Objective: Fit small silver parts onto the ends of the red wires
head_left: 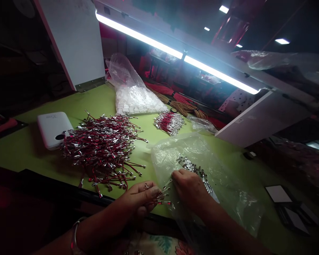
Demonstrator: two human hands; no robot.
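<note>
My left hand (pixel 145 198) is closed around several short wires with metal end terminals (pixel 164 202), which fan out to the right from between thumb and fingers. Close by on the right, my right hand (pixel 188 189) has its fingers pinched together above a clear plastic bag (pixel 223 198). The tip of one wire from the left hand reaches up to these fingers. Whatever the right fingertips hold is hidden. Just beyond that hand, a row of small metal-ended pieces (pixel 191 165) lies on the bag. A large heap of red wires with metal terminals (pixel 103 145) is left of both hands.
A white power bank (pixel 54 129) stands beside the heap on the green table (pixel 13 152). Farther back are a bag of white plastic pieces (pixel 138 99), a bundle of terminal wires (pixel 170 123) and long brown cables (pixel 184 102). A lit tube lamp (pixel 140 35) hangs above.
</note>
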